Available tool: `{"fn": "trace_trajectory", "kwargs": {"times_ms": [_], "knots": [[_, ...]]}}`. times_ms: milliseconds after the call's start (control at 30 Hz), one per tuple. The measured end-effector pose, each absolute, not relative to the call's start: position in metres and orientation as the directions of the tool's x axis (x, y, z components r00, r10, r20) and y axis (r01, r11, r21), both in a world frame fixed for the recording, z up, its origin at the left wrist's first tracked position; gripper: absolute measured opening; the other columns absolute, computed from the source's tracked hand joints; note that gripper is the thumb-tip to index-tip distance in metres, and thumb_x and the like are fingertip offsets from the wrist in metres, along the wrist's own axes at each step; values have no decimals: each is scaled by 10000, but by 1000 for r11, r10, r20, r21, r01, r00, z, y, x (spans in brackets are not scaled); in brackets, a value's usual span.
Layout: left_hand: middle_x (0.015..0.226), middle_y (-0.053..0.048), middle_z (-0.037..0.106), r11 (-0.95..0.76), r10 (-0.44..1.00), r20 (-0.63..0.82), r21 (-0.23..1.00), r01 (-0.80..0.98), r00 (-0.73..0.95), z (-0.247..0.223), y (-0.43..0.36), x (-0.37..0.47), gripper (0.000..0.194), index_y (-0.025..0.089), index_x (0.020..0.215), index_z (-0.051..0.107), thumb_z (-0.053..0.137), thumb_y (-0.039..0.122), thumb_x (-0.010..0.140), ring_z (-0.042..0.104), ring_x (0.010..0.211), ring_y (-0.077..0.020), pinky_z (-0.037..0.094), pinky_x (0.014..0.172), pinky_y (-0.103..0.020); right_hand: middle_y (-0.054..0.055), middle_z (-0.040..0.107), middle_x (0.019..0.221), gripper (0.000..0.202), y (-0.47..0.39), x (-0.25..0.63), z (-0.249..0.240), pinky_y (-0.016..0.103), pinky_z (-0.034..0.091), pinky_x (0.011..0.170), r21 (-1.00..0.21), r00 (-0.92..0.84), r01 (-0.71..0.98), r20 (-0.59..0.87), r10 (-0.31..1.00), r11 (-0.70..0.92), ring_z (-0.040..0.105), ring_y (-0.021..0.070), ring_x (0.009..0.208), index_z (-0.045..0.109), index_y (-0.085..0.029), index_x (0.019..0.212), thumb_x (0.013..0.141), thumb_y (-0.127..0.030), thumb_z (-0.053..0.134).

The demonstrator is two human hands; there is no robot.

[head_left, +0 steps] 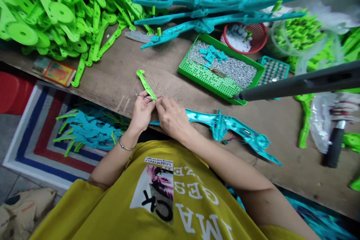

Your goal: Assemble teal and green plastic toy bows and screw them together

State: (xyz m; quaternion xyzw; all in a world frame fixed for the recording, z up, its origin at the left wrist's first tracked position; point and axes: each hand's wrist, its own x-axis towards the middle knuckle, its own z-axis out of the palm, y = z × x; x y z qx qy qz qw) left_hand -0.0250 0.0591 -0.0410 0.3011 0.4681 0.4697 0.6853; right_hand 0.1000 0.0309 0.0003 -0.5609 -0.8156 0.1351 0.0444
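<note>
Both hands meet at the table edge: left hand point(142, 110) and right hand point(171, 117) pinch a green plastic strip point(146, 84) and thin wires point(144, 97). It looks like a wiring step. Next calls for fine, steady fingertip work.

Both forearms reach forward from the yellow shirt point(157, 195) and converge just beyond its collar. The left hand point(143, 111) sits curled, knuckles up, its fingertips pinched together at the far end, a thin bracelet round the wrist nearer the shirt. The right hand point(172, 117) lies beside it, touching at the fingertips, fingers bent and pinched likewise. The right forearm runs bare, slanting back toward the shirt's right shoulder.
</note>
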Motion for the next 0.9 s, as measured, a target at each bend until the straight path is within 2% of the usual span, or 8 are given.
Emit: {"fn": "trace_trajectory", "kwargs": {"times_ms": [100,167,267,333,500,700,900], "knots": [[1047,-74,730,386,922,-367,843,-375,125,-44,58,-26,495,196,1086,485,807,221,711,717,1040,-213,551,990,-393,148,664,1006,349,28,109,1,315,464,745,-360,-347,881,-49,937,308,589,227,894,653,-114,1203,972,-155,394],[1076,-90,725,390,920,-371,841,-376,126,-46,58,-26,481,195,1103,472,779,205,733,718,1049,-224,550,992,-416,111,665,943,346,24,117,1,297,467,750,-433,-274,867,3,962,248,606,202,847,653,-143,1221,978,-179,409],[1081,-83,720,398,917,-373,844,-361,139,-47,57,-27,463,204,1093,469,770,214,742,724,1024,-219,562,964,-411,89,660,877,296,17,124,-2,284,474,735,-513,-170,840,58,984,176,630,187,815,700,-151,1092,978,-202,432],[1077,-69,716,404,915,-376,841,-358,148,-46,56,-28,448,206,1077,473,771,228,744,726,1009,-204,570,943,-385,85,655,861,265,14,124,-6,285,479,727,-545,-169,818,77,983,183,636,186,806,712,-153,1008,967,-198,454],[1079,-50,695,376,927,-352,867,-326,133,-45,56,-27,542,205,1119,459,816,230,713,728,986,-187,569,946,-374,76,619,840,254,11,121,-15,289,487,691,-560,-198,793,137,971,241,609,182,766,715,-159,1020,942,-164,473],[998,-17,687,347,938,-323,888,-302,127,-47,57,-26,585,203,1121,444,844,243,696,741,933,-173,567,944,-361,70,582,842,199,9,127,-15,302,496,697,-623,-115,754,190,975,211,590,177,757,688,-155,973,947,-172,491],[922,17,674,325,946,-310,914,-245,99,-49,58,-25,607,209,1148,433,838,244,698,745,888,-165,589,892,-335,72,620,814,187,8,129,-17,300,450,658,-558,-70,817,156,985,147,586,179,719,664,-160,878,949,-250,516]]}}
